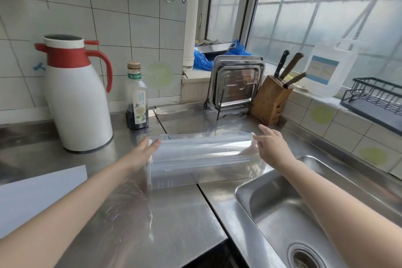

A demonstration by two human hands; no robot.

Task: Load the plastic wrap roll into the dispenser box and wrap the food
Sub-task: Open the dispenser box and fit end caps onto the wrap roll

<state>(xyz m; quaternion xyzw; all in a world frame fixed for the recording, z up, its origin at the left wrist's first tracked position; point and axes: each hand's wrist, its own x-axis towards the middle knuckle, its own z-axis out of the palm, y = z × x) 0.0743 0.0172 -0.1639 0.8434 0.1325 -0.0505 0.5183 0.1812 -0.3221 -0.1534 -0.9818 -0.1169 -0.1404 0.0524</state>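
Note:
A clear plastic dispenser box (195,177) stands open on the steel counter, just left of the sink. The plastic wrap roll (202,148) lies lengthwise along the box's open top. My left hand (146,151) presses on the roll's left end, fingers laid over it. At the roll's right end, my right hand (269,146) holds on with its fingers spread. A loose sheet of clear film (130,204) trails from the box's left side onto the counter towards me. No food is in view.
A white and red thermos jug (78,98) and a dark sauce bottle (137,98) stand behind the box on the left. Steel trays in a rack (236,85) and a wooden knife block (270,102) stand behind it. The sink (289,213) lies at the right, white paper (37,193) at the left.

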